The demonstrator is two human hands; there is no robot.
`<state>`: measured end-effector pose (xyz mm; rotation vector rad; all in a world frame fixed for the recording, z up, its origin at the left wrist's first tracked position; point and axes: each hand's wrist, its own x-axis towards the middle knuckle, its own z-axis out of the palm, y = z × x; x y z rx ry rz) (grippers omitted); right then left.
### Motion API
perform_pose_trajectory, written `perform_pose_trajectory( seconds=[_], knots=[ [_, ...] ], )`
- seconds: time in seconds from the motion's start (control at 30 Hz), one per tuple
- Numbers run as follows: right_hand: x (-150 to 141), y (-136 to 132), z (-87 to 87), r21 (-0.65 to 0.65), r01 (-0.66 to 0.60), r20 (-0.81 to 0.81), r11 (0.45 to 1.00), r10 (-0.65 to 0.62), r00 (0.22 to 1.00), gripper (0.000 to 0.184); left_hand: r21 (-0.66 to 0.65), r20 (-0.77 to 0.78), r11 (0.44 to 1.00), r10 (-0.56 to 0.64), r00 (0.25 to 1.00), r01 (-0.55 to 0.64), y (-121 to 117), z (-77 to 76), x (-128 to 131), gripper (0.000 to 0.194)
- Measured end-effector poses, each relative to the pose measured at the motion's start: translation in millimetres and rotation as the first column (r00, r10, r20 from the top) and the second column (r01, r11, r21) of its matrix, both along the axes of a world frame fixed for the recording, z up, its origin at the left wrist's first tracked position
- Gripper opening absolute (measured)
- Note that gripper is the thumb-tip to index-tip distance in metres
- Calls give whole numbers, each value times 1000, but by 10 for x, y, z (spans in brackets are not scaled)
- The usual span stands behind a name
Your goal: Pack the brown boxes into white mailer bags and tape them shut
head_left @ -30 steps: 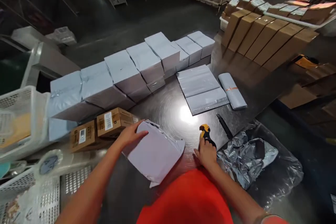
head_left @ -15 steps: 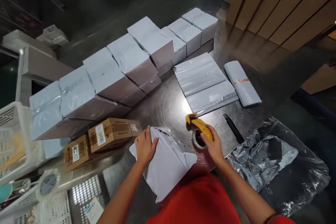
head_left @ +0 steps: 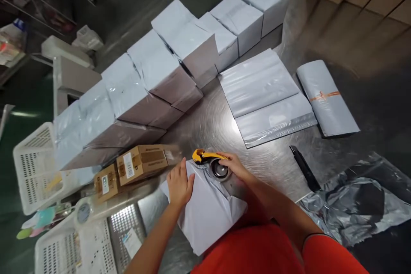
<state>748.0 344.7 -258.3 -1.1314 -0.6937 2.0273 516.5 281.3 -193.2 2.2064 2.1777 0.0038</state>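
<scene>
A parcel wrapped in a white poly mailer [head_left: 207, 209] lies tilted in front of me, close to my red clothing. My left hand [head_left: 180, 183] holds its upper left edge, the fingers along the side and the thumb on top. In my right hand [head_left: 236, 166] is a yellow tape gun [head_left: 210, 154] with a roll of tape, its head at the parcel's far edge. Whether tape touches the wrap I cannot tell. Beyond, a stack of flat white mailers [head_left: 266, 98] lies on the metal table [head_left: 208, 115]. A black utility knife [head_left: 305, 169] rests to the right.
A long row of white-wrapped boxes [head_left: 154, 68] stands along the back left. Two brown cartons [head_left: 141, 165] sit before it. White baskets [head_left: 35, 171] are at the left. A rolled mailer bundle [head_left: 327, 98] and crumpled plastic [head_left: 353, 209] lie at the right.
My right hand has brought the tape gun leftward to the parcel's far edge. My left hand keeps its hold. The view has shifted slightly.
</scene>
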Motion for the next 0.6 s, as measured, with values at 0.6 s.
perform_pose_trajectory(
  seconds=[0.6],
  knots=[
    [573,-762,38,3,-66,-40,998,66,997,50,108,-45,981,-155,987,159,-213,295,281,67]
  ],
)
